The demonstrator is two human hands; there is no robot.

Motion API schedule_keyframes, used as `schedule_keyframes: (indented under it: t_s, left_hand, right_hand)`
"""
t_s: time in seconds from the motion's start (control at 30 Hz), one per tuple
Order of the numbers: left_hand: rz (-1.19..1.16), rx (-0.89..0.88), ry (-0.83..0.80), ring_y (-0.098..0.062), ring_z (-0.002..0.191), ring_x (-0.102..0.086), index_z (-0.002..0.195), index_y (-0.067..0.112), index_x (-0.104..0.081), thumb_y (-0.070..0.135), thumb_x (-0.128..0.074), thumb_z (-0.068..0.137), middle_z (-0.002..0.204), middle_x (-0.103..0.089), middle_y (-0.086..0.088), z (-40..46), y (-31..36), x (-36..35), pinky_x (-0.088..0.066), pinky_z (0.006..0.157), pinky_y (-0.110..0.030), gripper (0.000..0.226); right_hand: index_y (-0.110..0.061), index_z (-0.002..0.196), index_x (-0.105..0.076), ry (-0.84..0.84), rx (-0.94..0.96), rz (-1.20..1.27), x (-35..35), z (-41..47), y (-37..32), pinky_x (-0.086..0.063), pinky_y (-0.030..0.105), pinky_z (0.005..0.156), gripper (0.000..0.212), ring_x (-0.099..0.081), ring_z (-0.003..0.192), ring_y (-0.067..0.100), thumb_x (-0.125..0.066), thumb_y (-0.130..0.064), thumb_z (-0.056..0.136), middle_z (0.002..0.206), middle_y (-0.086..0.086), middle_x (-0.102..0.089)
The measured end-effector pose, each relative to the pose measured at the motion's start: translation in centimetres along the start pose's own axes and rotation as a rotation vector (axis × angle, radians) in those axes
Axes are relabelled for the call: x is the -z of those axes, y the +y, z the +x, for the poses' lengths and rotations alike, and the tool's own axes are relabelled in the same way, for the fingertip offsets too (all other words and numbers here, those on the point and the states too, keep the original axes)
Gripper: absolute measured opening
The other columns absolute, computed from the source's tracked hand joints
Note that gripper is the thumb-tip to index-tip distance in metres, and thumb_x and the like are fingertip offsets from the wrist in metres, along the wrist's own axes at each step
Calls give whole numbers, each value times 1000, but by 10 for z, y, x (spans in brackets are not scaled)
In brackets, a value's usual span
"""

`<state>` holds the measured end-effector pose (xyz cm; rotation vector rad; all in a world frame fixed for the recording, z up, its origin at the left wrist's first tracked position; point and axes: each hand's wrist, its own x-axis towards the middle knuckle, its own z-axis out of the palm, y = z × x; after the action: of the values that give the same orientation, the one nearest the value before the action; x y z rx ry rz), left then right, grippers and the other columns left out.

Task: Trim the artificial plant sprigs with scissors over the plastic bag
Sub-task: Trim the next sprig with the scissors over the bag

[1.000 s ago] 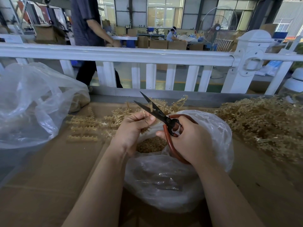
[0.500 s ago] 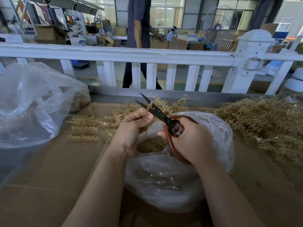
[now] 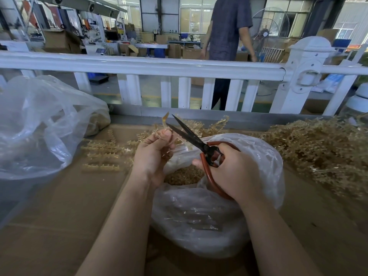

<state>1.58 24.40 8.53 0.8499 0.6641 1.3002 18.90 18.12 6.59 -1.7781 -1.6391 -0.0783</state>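
My left hand point(image 3: 154, 154) pinches a pale tan plastic sprig point(image 3: 165, 120) whose tip sticks up above my fingers. My right hand point(image 3: 237, 172) grips red-handled scissors point(image 3: 191, 136); their black blades are spread, pointing up-left, with the sprig stem just beside them. Both hands hover over a clear plastic bag point(image 3: 262, 160) on the cardboard, its mouth showing a heap of small tan cut pieces point(image 3: 184, 176).
Trimmed sprig strips point(image 3: 103, 152) lie left of the bag. A big tangle of tan sprigs point(image 3: 318, 150) fills the right. A large crumpled clear bag point(image 3: 37, 124) sits far left. A white fence rail point(image 3: 139, 64) runs behind, with a person point(image 3: 229, 36) walking beyond it.
The sprig tip now stands higher above my left fingers and the scissor blades have spread wider. The person behind the fence has walked to the right.
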Motion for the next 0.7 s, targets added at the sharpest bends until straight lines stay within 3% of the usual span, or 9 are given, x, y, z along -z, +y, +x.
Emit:
schedule_keyframes:
  t_s: [0.2,0.3,0.4,0.5,0.7]
  left_hand:
    - [94,15,-24,-9,59,-55,80,15,-72,10,-65,90,67,-64,1,-2,-1,-3,-41,58,-19,13]
    - [122,45,-70,-11,62,-58,82,14,-72,16,-71,83,69,-66,-1,-6,0,-5,-47,59,-19,2]
    - [131,71,-36,-10,64,-64,81,16,-73,18,-75,74,73,-71,-1,-7,-1,-7,-51,60,-19,7]
    - [154,84,-31,-8,65,-67,83,18,-73,19,-76,74,76,-74,1,-7,0,-7,-53,60,-19,10]
    - [201,135,-138,-11,79,-70,95,14,-74,30,-76,71,89,-75,-2,-7,-1,-5,-57,67,-23,29]
  right_hand:
    - [-38,88,-66,-19,-123,284,-3,2,-1,-46,12,65,30,-63,75,-2,-66,-66,78,75,-20,-68]
    - [-36,79,-67,-76,-166,521,-3,4,-6,-48,9,61,12,-67,71,-3,-75,-42,86,72,-20,-71]
    - [-23,78,-71,-131,-208,705,-1,5,-9,-46,6,59,13,-66,58,0,-72,-22,91,68,-6,-74]
    - [-14,81,-72,-146,-248,852,3,6,-10,-44,7,52,13,-59,49,-2,-69,-18,93,72,8,-75]
    - [-16,71,-71,-87,-292,765,0,6,-12,-41,8,47,21,-55,42,-2,-71,-18,92,68,5,-74]
